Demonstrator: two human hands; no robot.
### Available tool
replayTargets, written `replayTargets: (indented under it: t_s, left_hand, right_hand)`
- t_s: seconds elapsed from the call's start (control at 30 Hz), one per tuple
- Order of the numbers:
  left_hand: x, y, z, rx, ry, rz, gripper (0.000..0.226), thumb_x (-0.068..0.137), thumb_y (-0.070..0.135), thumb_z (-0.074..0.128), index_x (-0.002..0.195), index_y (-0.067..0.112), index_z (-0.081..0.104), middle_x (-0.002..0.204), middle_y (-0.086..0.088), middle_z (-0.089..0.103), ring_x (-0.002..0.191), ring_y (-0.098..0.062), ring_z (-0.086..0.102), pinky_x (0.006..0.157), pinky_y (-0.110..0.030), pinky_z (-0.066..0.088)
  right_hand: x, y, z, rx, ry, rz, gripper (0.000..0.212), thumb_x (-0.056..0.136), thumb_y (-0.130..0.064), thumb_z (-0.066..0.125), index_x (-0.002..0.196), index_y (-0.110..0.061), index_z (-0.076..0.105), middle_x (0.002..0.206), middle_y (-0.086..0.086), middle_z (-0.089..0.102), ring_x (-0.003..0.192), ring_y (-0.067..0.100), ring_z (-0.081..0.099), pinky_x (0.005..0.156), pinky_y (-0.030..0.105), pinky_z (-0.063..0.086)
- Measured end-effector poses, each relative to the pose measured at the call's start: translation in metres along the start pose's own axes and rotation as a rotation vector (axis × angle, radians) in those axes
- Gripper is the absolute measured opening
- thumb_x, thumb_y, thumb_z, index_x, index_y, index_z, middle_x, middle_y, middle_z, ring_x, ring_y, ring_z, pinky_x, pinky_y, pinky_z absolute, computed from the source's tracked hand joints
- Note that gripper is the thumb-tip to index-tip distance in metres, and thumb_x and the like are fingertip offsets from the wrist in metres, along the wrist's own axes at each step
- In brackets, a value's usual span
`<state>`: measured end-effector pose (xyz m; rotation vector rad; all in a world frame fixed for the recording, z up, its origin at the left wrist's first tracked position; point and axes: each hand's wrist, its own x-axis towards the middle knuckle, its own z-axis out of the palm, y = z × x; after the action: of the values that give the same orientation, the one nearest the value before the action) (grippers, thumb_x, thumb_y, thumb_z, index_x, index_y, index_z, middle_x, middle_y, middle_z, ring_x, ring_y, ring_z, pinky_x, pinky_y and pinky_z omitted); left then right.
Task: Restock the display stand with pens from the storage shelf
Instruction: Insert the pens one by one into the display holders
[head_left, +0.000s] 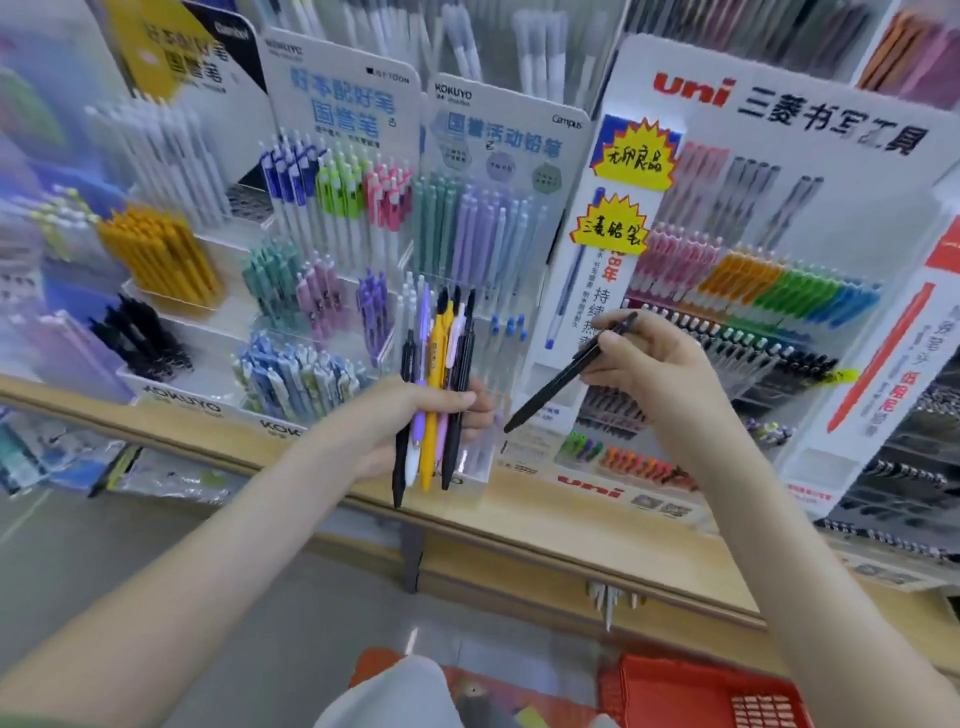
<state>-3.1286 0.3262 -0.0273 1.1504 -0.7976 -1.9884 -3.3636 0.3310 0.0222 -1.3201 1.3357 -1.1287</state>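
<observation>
Just one wide head cam, looking forward and down; left hand (415, 415) and right hand (654, 364) sit close mid-frame, display stand (504, 135) just beyond them.

Red "uni" and 三菱书写工具 top the white display board (727, 122); "KOKUYO" and "Campus" mark the pale header card (498, 117); "KOKUYO" repeats on the front of the display stand (182, 406)
</observation>
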Motion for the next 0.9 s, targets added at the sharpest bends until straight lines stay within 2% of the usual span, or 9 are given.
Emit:
replayTargets:
  t_s: [0.2, 0.33, 0.47, 0.57, 0.67, 0.8, 0.9]
  left_hand:
    - [-0.013, 0.029, -0.068, -0.082, 0.098, 0.09, 0.02, 0.077, -0.001, 0.061, 0.095, 0.001, 0.067, 0.089, -0.015, 0.073, 0.079, -0.022, 0.073, 0.064, -0.027, 0.059]
    - [-0.021, 0.061, -0.139, -0.083, 0.164, 0.143, 0.026, 0.07, 0.003, 0.062, 0.095, 0.002, 0.067, 0.086, -0.013, 0.074, 0.077, -0.021, 0.073, 0.064, -0.027, 0.059]
    - [-0.032, 0.105, -0.229, -0.006, 0.207, 0.186, 0.024, 0.058, 0.011, 0.075, 0.081, 0.007, 0.076, 0.084, -0.013, 0.074, 0.077, -0.021, 0.073, 0.062, -0.026, 0.058]
    - [-0.04, 0.145, -0.301, 0.045, 0.183, 0.167, 0.051, 0.034, 0.023, 0.096, 0.08, 0.009, 0.078, 0.086, -0.015, 0.074, 0.079, -0.023, 0.073, 0.063, -0.027, 0.058]
    - [-0.042, 0.172, -0.363, 0.093, 0.162, 0.124, 0.062, 0.022, 0.032, 0.099, 0.078, 0.013, 0.079, 0.088, -0.013, 0.075, 0.082, -0.022, 0.073, 0.065, -0.025, 0.058]
    - [-0.036, 0.188, -0.413, 0.087, 0.145, 0.064, 0.061, 0.023, 0.032, 0.098, 0.079, 0.013, 0.079, 0.088, -0.013, 0.075, 0.083, -0.021, 0.073, 0.065, -0.025, 0.058]
    - [-0.025, 0.189, -0.43, 0.083, 0.129, 0.002, 0.032, 0.046, 0.02, 0.087, 0.077, 0.014, 0.08, 0.087, -0.012, 0.075, 0.082, -0.02, 0.073, 0.065, -0.024, 0.057]
  right_hand:
    - [0.051, -0.012, 0.073, 0.029, -0.099, -0.066, 0.005, 0.093, -0.007, 0.056, 0.095, -0.009, 0.06, 0.081, 0.002, 0.068, 0.079, 0.021, 0.07, 0.074, 0.028, 0.056]
    - [0.078, -0.016, 0.141, 0.02, -0.16, -0.091, 0.008, 0.094, -0.005, 0.054, 0.098, -0.006, 0.06, 0.086, 0.007, 0.067, 0.082, 0.018, 0.069, 0.077, 0.027, 0.056]
    - [0.105, -0.01, 0.231, -0.021, -0.189, -0.124, 0.008, 0.093, -0.007, 0.056, 0.095, -0.011, 0.063, 0.088, 0.005, 0.07, 0.083, 0.014, 0.07, 0.079, 0.024, 0.055]
    - [0.122, 0.0, 0.314, -0.077, -0.177, -0.098, 0.01, 0.091, -0.005, 0.058, 0.094, -0.014, 0.062, 0.088, -0.002, 0.07, 0.08, 0.008, 0.07, 0.077, 0.017, 0.053]
    - [0.132, 0.018, 0.387, -0.213, -0.199, -0.082, 0.013, 0.091, -0.009, 0.059, 0.095, -0.021, 0.06, 0.086, -0.008, 0.069, 0.081, 0.002, 0.068, 0.078, 0.016, 0.051]
    - [0.139, 0.054, 0.446, -0.372, -0.186, -0.02, 0.009, 0.092, -0.013, 0.059, 0.1, -0.015, 0.061, 0.088, 0.001, 0.069, 0.086, 0.015, 0.067, 0.08, 0.032, 0.051]
    - [0.138, 0.07, 0.464, -0.401, -0.16, 0.018, 0.01, 0.092, -0.013, 0.058, 0.101, -0.011, 0.061, 0.087, 0.003, 0.069, 0.085, 0.02, 0.066, 0.077, 0.032, 0.049]
